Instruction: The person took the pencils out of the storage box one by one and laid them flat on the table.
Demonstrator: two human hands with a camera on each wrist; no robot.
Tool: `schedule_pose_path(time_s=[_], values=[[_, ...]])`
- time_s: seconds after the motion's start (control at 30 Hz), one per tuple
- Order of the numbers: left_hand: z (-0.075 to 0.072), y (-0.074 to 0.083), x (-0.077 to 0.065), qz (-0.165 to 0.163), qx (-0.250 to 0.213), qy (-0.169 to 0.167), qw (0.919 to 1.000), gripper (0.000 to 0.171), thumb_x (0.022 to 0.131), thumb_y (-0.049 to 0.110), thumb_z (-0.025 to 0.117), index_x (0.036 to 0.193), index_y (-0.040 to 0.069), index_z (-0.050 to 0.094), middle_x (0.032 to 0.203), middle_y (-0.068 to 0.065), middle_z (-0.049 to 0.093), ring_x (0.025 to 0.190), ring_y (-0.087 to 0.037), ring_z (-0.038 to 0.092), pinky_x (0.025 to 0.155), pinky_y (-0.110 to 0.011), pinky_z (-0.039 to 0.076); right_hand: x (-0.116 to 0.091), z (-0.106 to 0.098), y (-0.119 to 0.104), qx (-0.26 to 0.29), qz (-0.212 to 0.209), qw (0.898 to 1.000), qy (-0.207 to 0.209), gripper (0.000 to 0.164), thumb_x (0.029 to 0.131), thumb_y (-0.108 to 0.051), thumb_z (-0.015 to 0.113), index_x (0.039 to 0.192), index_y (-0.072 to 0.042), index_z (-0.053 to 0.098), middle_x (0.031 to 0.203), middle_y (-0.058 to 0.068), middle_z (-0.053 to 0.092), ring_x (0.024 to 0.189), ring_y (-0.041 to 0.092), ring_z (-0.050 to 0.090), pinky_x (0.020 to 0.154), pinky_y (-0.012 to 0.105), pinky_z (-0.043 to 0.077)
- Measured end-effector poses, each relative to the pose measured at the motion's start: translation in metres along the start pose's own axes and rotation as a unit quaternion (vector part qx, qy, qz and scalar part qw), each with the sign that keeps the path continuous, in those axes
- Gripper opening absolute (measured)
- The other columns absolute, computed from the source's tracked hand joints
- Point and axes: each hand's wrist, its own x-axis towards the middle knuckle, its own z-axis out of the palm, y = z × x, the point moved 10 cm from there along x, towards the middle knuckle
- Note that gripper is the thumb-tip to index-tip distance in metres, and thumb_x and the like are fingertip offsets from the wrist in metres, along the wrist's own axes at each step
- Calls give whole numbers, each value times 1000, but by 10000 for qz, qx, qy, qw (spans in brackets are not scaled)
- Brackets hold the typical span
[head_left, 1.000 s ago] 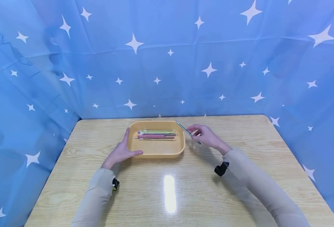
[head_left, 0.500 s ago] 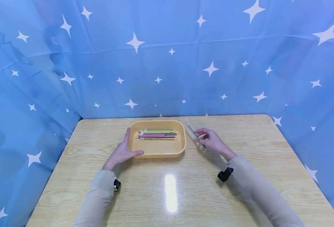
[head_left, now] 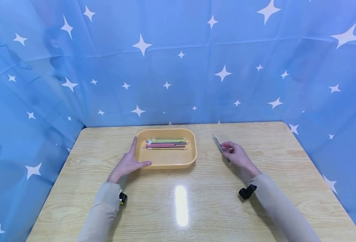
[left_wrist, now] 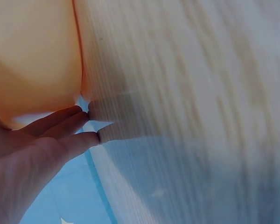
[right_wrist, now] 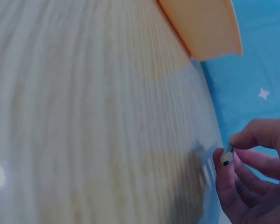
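A shallow orange-yellow tray [head_left: 165, 160] rests on the wooden table, with several coloured pencils [head_left: 167, 144] lying side by side across it. At its left end is my left hand [head_left: 127, 165], thumb along the front rim and fingers against the side. The left wrist view shows those fingers [left_wrist: 67, 122] fairly straight beside the tray wall [left_wrist: 37, 60]. To the right of the tray, my right hand [head_left: 237, 155] pinches a dark bluish pencil [head_left: 217, 142] between thumb and fingers. That pencil slants, its far end pointing away and left; in the right wrist view its near tip [right_wrist: 227, 158] faces the camera.
The wooden table [head_left: 153, 205] has a bright light reflection [head_left: 181, 205] in front of the tray. Behind and at both sides hangs a blue curtain [head_left: 190, 74] with white stars. Each wrist carries a small black camera [head_left: 247, 192].
My right hand has moved right and slightly nearer with the pencil, away from the tray's right rim and lower toward the table. The left hand and tray have stayed put.
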Motion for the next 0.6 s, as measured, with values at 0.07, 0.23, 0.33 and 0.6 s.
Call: schedule_pose_path(time_s=[0.07, 0.23, 0.33, 0.6], values=[[0, 1, 0, 15, 7, 2, 10000, 129, 74, 46, 82, 154, 12, -12, 132, -41, 43, 107, -44, 56, 96, -56, 42, -3, -4, 5, -44, 31, 10000, 66, 36, 91, 0, 59, 127, 6, 55, 113, 24, 59, 98, 36, 60, 75, 35, 52], [0, 0, -1, 27, -15, -12, 10000, 128, 74, 46, 82, 154, 12, -12, 129, -41, 46, 106, -44, 57, 97, -56, 42, -9, -15, 14, -260, 134, 9993, 231, 37, 91, 0, 58, 127, 8, 54, 113, 24, 59, 98, 36, 60, 73, 32, 51], [0, 0, -1, 17, -27, -32, 10000, 129, 74, 47, 82, 154, 14, -13, 131, -42, 44, 109, -46, 55, 98, -57, 40, -11, -22, 17, -399, 195, 9985, 326, 37, 91, 0, 59, 127, 9, 54, 111, 24, 60, 97, 36, 60, 72, 30, 51], [1, 0, 0, 17, -78, -41, 10000, 128, 75, 46, 81, 154, 14, -14, 134, -41, 41, 109, -46, 55, 98, -57, 40, -15, -31, 18, -644, 162, 9966, 479, 38, 89, 1, 59, 125, 12, 54, 109, 25, 61, 96, 37, 61, 75, 35, 51]])
